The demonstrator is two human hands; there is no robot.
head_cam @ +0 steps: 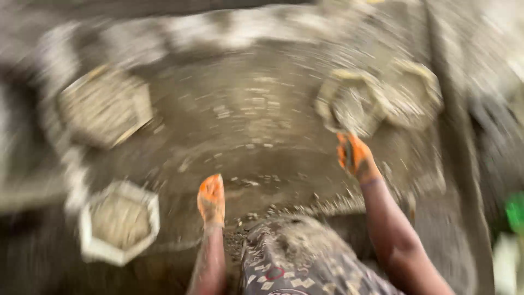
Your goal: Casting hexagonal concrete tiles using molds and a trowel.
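Motion blur smears the whole head view, so only coarse shapes are readable. Both hands wear orange gloves. The left hand (pixel 212 199) hangs low at the centre, over wet grey ground (pixel 251 136) strewn with small stones; its fingers look drawn together and pointing up the frame, and nothing shows in them, though the blur keeps me from being sure. The right hand (pixel 355 155) reaches further out, to the upper right, and its fingers seem wrapped around a dark, thin thing that is too smeared to name. That hand sits just below a hexagonal mould (pixel 349 101) filled with grey concrete mix, touching or nearly touching its near edge; which of the 2 I cannot tell. A second hexagonal mould (pixel 412 93) lies right beside the first, on its far right side, their rims appearing to meet.

2 more six-sided moulds lie on the left: one filled mould (pixel 103 106) at the upper left, and a white-rimmed mould (pixel 120 221) at the lower left, near the left forearm but apart from it. Between the arms, at the bottom edge, is the person's patterned garment (pixel 297 262), spattered with grey mix. A green blur (pixel 514 210) shows at the far right edge.
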